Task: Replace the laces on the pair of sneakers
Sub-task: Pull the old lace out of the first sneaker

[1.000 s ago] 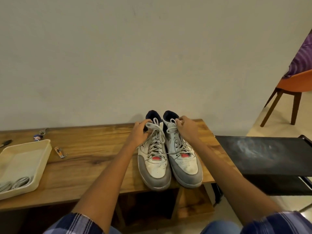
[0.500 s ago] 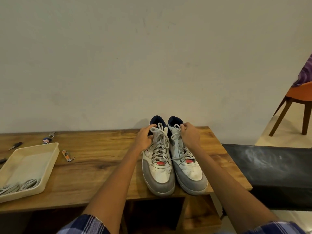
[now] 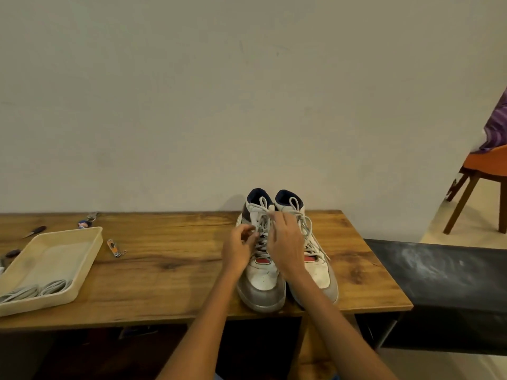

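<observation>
Both hands on left sneaker (image 3: 260,259): left hand (image 3: 237,249) and right hand (image 3: 285,245) fingers pinched on its lace (image 3: 262,229); tabletop (image 3: 170,259) beneath.

A wooden counter (image 3: 170,267) spans the lower half of the frame. A pair of sneakers (image 3: 285,259) stands right of centre on it. At lower left sit a cream tray (image 3: 90,259), a nail clipper (image 3: 115,248) and small tools.

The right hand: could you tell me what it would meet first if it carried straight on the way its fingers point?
The right hand points up and away toward the wall, over the left sneaker. It would most likely meet that sneaker's laces and collar first, though depth is hard to judge.
</observation>
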A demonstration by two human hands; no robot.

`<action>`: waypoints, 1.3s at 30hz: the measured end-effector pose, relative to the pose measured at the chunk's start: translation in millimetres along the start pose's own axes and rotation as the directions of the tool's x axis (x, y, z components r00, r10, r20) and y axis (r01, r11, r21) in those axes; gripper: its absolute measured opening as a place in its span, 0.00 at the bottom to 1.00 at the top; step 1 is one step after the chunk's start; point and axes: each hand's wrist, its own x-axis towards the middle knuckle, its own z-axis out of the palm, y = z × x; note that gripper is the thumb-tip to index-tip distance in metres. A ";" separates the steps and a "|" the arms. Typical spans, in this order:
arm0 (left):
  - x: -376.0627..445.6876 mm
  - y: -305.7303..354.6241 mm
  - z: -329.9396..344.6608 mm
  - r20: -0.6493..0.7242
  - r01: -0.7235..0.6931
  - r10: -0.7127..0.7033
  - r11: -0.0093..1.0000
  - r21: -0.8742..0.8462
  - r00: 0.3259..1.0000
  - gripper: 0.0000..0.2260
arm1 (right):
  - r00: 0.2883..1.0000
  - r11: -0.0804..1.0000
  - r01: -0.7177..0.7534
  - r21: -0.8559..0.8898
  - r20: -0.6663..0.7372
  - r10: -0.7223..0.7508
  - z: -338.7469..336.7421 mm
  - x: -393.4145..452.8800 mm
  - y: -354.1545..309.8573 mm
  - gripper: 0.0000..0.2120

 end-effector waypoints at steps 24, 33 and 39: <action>23.3 42.6 -76.2 -0.092 0.033 -0.397 0.297 -0.954 0.913 0.08 | 0.961 0.987 -0.140 0.082 0.249 0.116 10.6 11.0 17.4 0.10; 34.7 7.3 -81.9 -0.247 0.405 -0.584 0.755 -0.516 0.773 0.07 | 0.957 0.929 -0.269 0.256 0.177 0.229 6.3 19.6 12.4 0.02; 28.4 9.9 -51.8 -0.180 0.161 -0.131 0.973 0.164 0.975 0.17 | 0.852 0.581 -0.302 0.756 -0.060 0.521 -45.2 63.5 3.7 0.09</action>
